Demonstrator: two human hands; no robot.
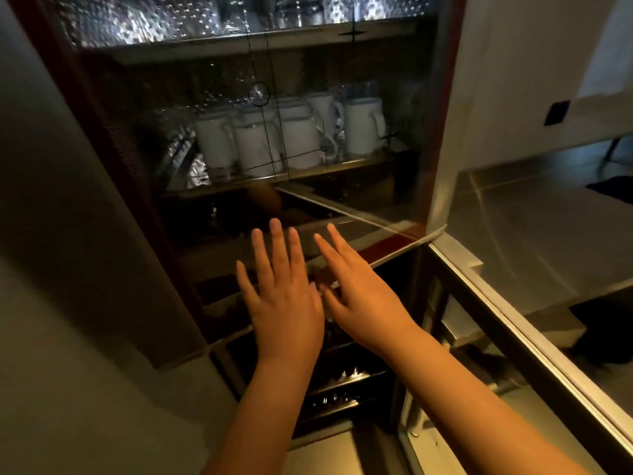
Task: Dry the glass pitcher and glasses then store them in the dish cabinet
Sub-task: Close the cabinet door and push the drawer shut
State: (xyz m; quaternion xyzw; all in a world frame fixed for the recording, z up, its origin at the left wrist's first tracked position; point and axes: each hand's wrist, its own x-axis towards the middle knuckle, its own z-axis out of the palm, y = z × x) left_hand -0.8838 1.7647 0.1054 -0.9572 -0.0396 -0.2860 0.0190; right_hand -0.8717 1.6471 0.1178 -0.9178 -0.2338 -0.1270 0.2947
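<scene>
I face a dark dish cabinet (pixel 113 159) with a glass front. My left hand (pixel 281 289) and my right hand (pixel 363 289) are held side by side in front of its lower part, fingers straight and spread, holding nothing. Whether they touch the glass I cannot tell. Behind the glass, a shelf holds several white mugs (pixel 298 135). Patterned glassware (pixel 144 25) glints on the shelf above. No pitcher is plainly visible.
An open glass door (pixel 513 341) with a metal frame swings out at the lower right. Lower shelves (pixel 342 382) with glinting items lie below my wrists. A grey wall (pixel 68 303) stands on the left, tiled floor (pixel 534 228) on the right.
</scene>
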